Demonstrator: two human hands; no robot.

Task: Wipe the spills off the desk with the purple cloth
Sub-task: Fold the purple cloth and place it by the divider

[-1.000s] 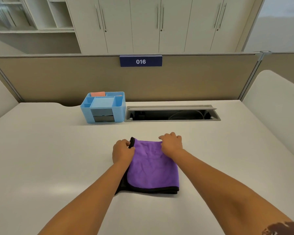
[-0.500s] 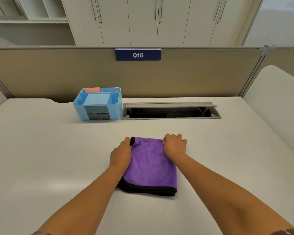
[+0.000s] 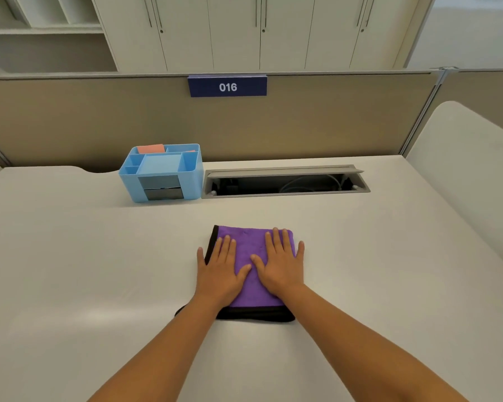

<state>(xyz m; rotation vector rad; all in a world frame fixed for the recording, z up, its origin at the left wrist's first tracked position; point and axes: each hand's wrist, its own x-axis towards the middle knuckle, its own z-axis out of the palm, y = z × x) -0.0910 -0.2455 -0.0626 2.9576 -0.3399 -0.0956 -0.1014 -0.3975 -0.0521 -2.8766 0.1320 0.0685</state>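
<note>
Your left hand (image 3: 219, 268) and right hand (image 3: 282, 264) lie flat, fingers (image 3: 276, 239) spread, on the soft, light purple cloth (image 3: 246, 248) in front of the blue organizer (image 3: 161, 175); press through your palms, since it slides easily.

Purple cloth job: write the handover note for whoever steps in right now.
Left hand: open, flat on the purple cloth, over its left edge.
Right hand: open, flat on the cloth's right half.
Cloth: folded, lying mid-desk, in front of the blue organizer and the open cable tray.
Done: cloth folded and pressed down.
Left: no spills are visible in this view; find them, then wipe.
</note>
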